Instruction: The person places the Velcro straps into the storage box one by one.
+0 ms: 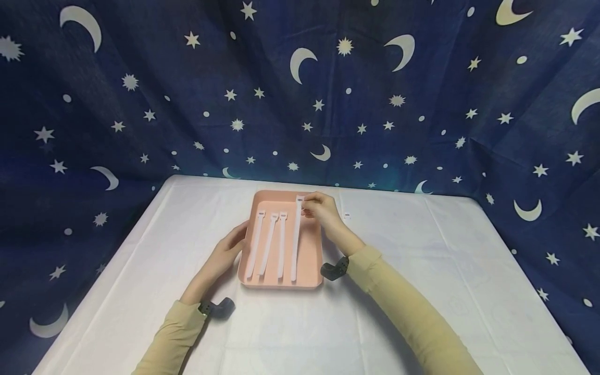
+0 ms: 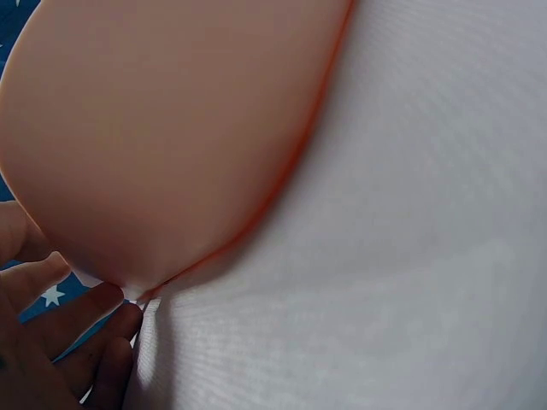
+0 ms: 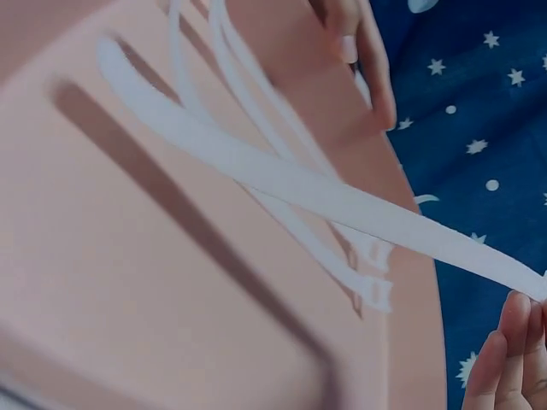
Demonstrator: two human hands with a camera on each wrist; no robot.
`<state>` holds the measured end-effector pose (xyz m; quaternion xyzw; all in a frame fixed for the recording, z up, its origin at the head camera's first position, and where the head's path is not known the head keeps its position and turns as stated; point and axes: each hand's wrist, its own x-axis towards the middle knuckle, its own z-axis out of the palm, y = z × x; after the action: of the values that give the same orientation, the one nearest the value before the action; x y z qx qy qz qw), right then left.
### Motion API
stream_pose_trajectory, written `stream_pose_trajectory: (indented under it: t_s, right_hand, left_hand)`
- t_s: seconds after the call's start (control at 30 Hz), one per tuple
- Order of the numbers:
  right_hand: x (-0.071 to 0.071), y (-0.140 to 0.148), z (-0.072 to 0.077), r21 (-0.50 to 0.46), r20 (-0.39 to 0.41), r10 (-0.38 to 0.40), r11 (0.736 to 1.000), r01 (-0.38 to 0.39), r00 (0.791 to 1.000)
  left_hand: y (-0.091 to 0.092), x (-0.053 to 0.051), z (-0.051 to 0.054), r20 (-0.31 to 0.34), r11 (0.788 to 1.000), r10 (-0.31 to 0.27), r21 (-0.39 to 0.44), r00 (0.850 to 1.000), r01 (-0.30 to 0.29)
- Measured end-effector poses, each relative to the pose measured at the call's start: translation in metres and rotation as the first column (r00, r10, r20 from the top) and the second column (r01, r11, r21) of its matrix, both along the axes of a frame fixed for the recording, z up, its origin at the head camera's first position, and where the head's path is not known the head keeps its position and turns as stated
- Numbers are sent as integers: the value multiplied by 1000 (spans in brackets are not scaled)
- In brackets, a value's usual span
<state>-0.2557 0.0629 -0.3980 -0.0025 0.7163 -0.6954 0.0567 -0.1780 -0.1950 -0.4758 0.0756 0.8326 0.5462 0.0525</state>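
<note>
A shallow pink tray (image 1: 309, 260) lies on the table, holding several white straps with slotted buckle ends. My right hand (image 1: 323, 211) pinches the buckle end of the rightmost strap (image 1: 297, 237) at the tray's far right. In the right wrist view, that strap (image 3: 316, 192) slants up off the tray floor and casts a shadow. The other straps (image 1: 281, 245) lie side by side to its left, buckles at the far end. At the tray's left wall, my left hand (image 1: 227, 250) holds the rim between thumb and fingers; the left wrist view shows the fingers (image 2: 85, 312) against its edge.
A white cloth covers the table (image 1: 422, 291). To the right of my right hand lies a small white piece (image 1: 347, 215) resembling a buckle end. Behind the table hangs a dark blue curtain (image 1: 262, 62) with moons and stars.
</note>
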Motion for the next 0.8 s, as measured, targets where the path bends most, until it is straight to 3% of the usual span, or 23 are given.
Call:
stream_pose_trajectory:
  t_s: [0.33, 0.63, 0.8]
  right_hand:
    - [-9, -11, -10, 110, 49, 17, 994, -22, 999]
    - [-17, -15, -18, 186, 44, 7, 983, -15, 999]
    - [-18, -18, -20, 305, 25, 5, 952, -12, 1000]
  left_hand:
    - [1, 1, 2, 20, 1000, 7, -10, 1000, -7]
    - [9, 15, 35, 30, 1000, -10, -6, 999, 10]
    - [10, 17, 39, 23, 1000, -14, -4, 1000, 14]
